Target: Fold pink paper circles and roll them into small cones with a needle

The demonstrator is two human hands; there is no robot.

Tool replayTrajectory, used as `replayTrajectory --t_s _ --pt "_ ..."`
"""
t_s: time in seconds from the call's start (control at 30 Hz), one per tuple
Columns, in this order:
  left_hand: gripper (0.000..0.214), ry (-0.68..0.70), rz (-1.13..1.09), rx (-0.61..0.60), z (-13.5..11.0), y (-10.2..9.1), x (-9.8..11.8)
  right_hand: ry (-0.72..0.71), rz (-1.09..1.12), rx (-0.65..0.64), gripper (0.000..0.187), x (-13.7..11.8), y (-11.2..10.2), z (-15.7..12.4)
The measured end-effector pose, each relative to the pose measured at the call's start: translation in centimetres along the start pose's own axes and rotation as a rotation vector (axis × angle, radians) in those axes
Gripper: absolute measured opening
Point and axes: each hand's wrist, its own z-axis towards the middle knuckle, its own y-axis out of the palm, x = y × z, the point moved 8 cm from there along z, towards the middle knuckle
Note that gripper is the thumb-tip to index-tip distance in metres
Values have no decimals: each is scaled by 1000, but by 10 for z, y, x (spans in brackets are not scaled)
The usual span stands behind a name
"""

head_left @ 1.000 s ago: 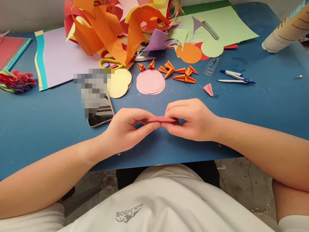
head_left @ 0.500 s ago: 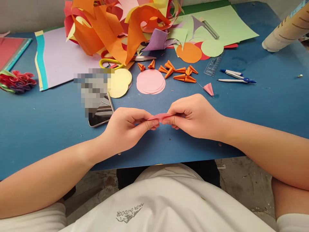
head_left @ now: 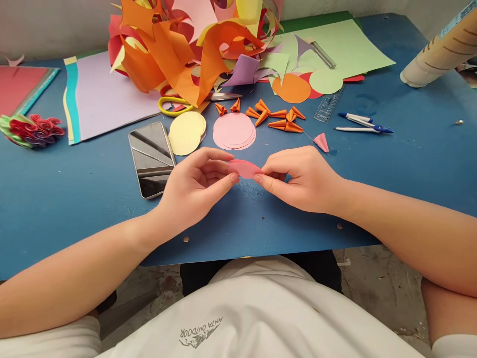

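Note:
A small pink paper disc (head_left: 245,168) is held between both hands just above the blue table (head_left: 74,199). My left hand (head_left: 194,186) pinches its left edge with thumb and forefinger. My right hand (head_left: 300,178) pinches its right edge, fingers curled. Behind them lie a stack of pink paper circles (head_left: 234,131) and a stack of yellow circles (head_left: 186,133). Several small orange paper cones (head_left: 278,118) and one pink cone (head_left: 321,142) lie further back.
A phone (head_left: 151,157) lies face up left of my hands. Yellow-handled scissors (head_left: 179,103), a heap of curled coloured paper scraps (head_left: 194,44), a clear ruler (head_left: 328,105), a blue-and-white compass (head_left: 363,124), green paper sheets (head_left: 350,42) and a rolled-paper flower bunch (head_left: 33,131) crowd the back.
The pink disc, held flat and edge-on before, has been tilted so its face shows. Both hands have lifted slightly toward the far side, and the left fingers have loosened.

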Motion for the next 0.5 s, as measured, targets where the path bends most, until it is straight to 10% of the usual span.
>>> replayTrajectory --t_s 0.5 --pt "7 64 4 -132 -1 10 -1 -7 -61 76 32 2 2 -2"
